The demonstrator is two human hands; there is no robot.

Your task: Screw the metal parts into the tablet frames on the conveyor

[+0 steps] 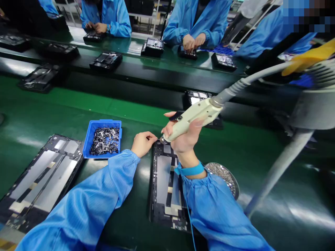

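White electric screwdriver (192, 118) clamped in the right hand (184, 137), tip touching the black device frame (154, 181).

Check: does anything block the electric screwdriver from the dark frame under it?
Nothing visible: the electric screwdriver, in the right hand, has its tip at the top edge of the dark frame; the left hand lies beside the tip, not between.

A green assembly-line belt (65, 101) crosses the room, streaked with pale reflected light. Beyond it runs a black rail (131, 78) — then a second green belt (146, 57) — with white metal shelving (141, 17) farthest back.
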